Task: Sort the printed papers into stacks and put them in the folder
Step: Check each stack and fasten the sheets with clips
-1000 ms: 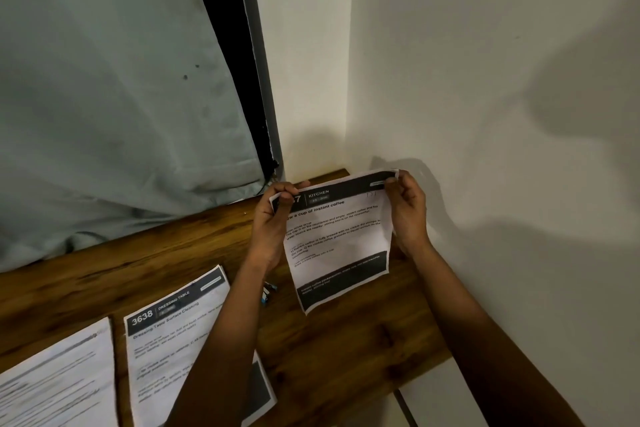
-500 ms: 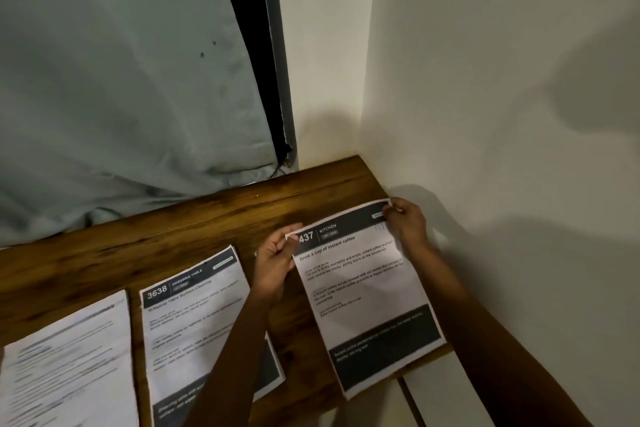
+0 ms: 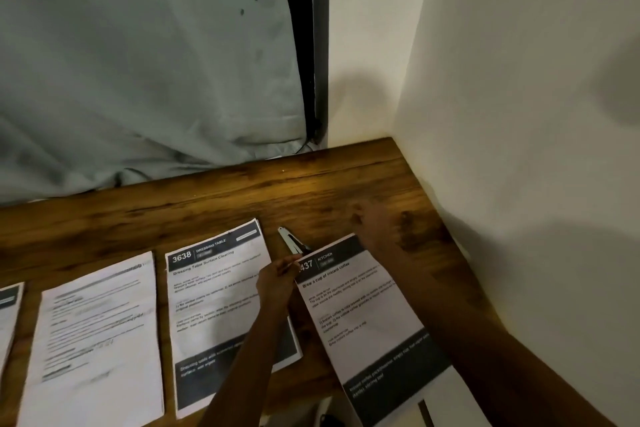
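Note:
The "437 Kitchen" sheet point(image 3: 363, 315) lies flat at the right end of the wooden table point(image 3: 242, 191), its lower end hanging over the front edge. My left hand point(image 3: 277, 279) pinches its top left corner. My right hand point(image 3: 375, 227) is blurred, just past the sheet's top right corner, and seems to hold nothing. To the left lie the "3638 Dressing Table" sheet point(image 3: 218, 305), a plain text sheet point(image 3: 97, 333) and part of another sheet point(image 3: 7, 315) at the frame's left edge. No folder is in view.
A small metal clip-like object point(image 3: 291, 241) lies between the two right-hand sheets. A grey-green curtain point(image 3: 138, 62) hangs behind the table. White walls point(image 3: 519, 149) close off the back right corner and the right side.
The Kitchen sheet came down from being held up in both hands and now lies on the table. My right hand has let go of its top right corner.

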Demonstrator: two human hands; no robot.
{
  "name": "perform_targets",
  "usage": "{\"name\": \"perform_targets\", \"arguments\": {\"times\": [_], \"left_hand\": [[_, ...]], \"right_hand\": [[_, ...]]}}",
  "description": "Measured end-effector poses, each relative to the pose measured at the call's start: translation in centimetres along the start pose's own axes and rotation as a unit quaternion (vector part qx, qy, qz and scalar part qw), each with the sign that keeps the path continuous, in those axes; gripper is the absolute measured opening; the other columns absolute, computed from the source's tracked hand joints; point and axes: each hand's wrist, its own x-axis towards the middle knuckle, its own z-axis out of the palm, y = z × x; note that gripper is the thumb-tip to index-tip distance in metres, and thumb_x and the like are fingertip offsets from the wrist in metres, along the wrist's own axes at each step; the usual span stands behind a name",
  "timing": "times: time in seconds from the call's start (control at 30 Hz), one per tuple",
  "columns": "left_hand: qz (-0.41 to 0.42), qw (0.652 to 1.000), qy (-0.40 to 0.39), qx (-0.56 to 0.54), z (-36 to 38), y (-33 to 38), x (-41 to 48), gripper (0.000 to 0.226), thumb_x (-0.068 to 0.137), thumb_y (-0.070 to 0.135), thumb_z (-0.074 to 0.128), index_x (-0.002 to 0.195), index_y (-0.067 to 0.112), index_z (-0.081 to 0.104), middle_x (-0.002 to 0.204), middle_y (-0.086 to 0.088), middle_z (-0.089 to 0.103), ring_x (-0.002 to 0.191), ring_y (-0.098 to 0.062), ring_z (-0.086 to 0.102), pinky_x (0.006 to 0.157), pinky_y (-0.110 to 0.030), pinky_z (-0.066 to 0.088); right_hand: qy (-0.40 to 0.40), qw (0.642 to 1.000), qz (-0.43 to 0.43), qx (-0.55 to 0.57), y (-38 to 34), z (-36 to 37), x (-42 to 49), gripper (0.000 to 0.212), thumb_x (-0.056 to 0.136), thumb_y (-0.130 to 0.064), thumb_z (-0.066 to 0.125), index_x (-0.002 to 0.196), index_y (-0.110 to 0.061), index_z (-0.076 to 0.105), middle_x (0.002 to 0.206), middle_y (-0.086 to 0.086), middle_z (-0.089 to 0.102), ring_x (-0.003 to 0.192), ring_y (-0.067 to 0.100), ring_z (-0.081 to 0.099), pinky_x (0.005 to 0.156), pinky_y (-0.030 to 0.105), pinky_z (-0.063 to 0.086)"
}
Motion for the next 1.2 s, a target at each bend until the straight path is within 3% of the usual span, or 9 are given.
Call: {"name": "perform_targets", "arguments": {"times": [0.13, 0.23, 0.37, 0.5, 0.63, 0.73, 0.83, 1.07, 1.2], "left_hand": [[-0.021, 1.0, 0.009, 0.006, -0.4, -0.5, 0.1, 0.015, 0.09, 0.016, 0.063, 0.093, 0.03, 0.067, 0.098, -0.001, 0.07, 0.083, -0.013, 0.068, 0.081, -0.04, 0.058], [-0.03, 0.999, 0.018, 0.012, -0.4, -0.7, 0.1, 0.012, 0.091, 0.018, 0.062, 0.092, 0.029, 0.065, 0.096, -0.001, 0.071, 0.084, -0.016, 0.068, 0.083, -0.041, 0.057], [-0.049, 0.998, 0.026, -0.006, -0.4, -0.6, 0.2, 0.015, 0.091, 0.015, 0.062, 0.087, 0.029, 0.062, 0.089, 0.001, 0.068, 0.08, -0.016, 0.067, 0.079, -0.038, 0.058], [-0.066, 0.998, 0.023, -0.004, -0.4, -0.5, 0.3, 0.009, 0.09, 0.016, 0.063, 0.087, 0.025, 0.061, 0.09, -0.001, 0.067, 0.08, -0.015, 0.066, 0.08, -0.037, 0.057], [-0.08, 0.997, 0.013, -0.018, -0.4, 0.0, 0.4, 0.013, 0.088, 0.016, 0.066, 0.083, 0.026, 0.061, 0.087, 0.002, 0.066, 0.081, -0.015, 0.066, 0.082, -0.039, 0.058], [-0.08, 0.996, 0.001, -0.029, -0.4, 0.4, 0.4, 0.01, 0.088, 0.016, 0.066, 0.083, 0.025, 0.064, 0.091, 0.0, 0.069, 0.085, -0.016, 0.068, 0.083, -0.04, 0.057], [-0.074, 0.996, -0.01, -0.047, -0.5, 0.8, 0.4, 0.012, 0.087, 0.015, 0.067, 0.083, 0.026, 0.066, 0.094, 0.0, 0.069, 0.089, -0.017, 0.068, 0.083, -0.04, 0.058], [-0.059, 0.996, -0.015, -0.064, 0.2, 1.4, 0.1, 0.012, 0.085, 0.014, 0.07, 0.086, 0.026, 0.067, 0.095, -0.002, 0.071, 0.086, -0.016, 0.07, 0.081, -0.039, 0.059], [-0.049, 0.997, -0.006, -0.058, 0.5, 1.5, -0.1, 0.013, 0.083, 0.017, 0.072, 0.083, 0.029, 0.069, 0.089, 0.002, 0.073, 0.083, -0.016, 0.071, 0.082, -0.04, 0.058]], "right_hand": [[-0.133, 0.982, -0.124, 0.057, -5.3, 3.2, 0.5, 0.019, 0.09, -0.016, 0.061, 0.105, -0.005, 0.062, 0.097, 0.008, 0.065, 0.089, 0.019, 0.062, 0.078, 0.023, 0.051], [-0.217, 0.973, -0.07, -0.02, -7.6, 6.3, 0.9, 0.028, 0.087, -0.03, 0.067, 0.098, -0.006, 0.059, 0.089, 0.007, 0.061, 0.083, 0.019, 0.06, 0.076, 0.031, 0.053], [-0.225, 0.96, -0.046, -0.158, -8.3, 8.6, 1.4, 0.047, 0.082, -0.04, 0.071, 0.111, -0.007, 0.056, 0.107, 0.01, 0.061, 0.099, 0.024, 0.06, 0.082, 0.035, 0.052], [-0.208, 0.957, -0.066, -0.193, -8.2, 8.5, 1.8, 0.033, 0.087, -0.025, 0.065, 0.114, -0.007, 0.057, 0.112, 0.011, 0.061, 0.103, 0.025, 0.061, 0.08, 0.033, 0.051], [-0.233, 0.971, 0.013, 0.047, -6.7, 5.9, 3.1, 0.027, 0.09, -0.016, 0.061, 0.113, -0.003, 0.059, 0.107, 0.009, 0.064, 0.093, 0.016, 0.062, 0.065, 0.018, 0.047], [-0.275, 0.875, 0.124, 0.378, -5.4, 3.2, 2.8, 0.033, 0.092, -0.007, 0.056, 0.124, -0.004, 0.05, 0.125, 0.015, 0.057, 0.108, 0.024, 0.059, 0.087, 0.033, 0.053], [-0.312, 0.801, 0.119, 0.496, -3.7, 1.3, 2.1, 0.043, 0.093, 0.0, 0.049, 0.134, -0.008, 0.041, 0.129, 0.015, 0.05, 0.118, 0.029, 0.053, 0.089, 0.036, 0.051], [-0.341, 0.9, -0.025, 0.27, -3.3, -0.2, 0.8, 0.04, 0.092, -0.007, 0.056, 0.13, -0.012, 0.043, 0.123, 0.007, 0.057, 0.116, 0.02, 0.054, 0.094, 0.032, 0.047], [-0.355, 0.915, -0.056, 0.184, -4.0, -0.5, 0.6, 0.051, 0.092, -0.012, 0.057, 0.138, -0.01, 0.036, 0.13, 0.01, 0.054, 0.117, 0.023, 0.053, 0.095, 0.038, 0.047]]}}
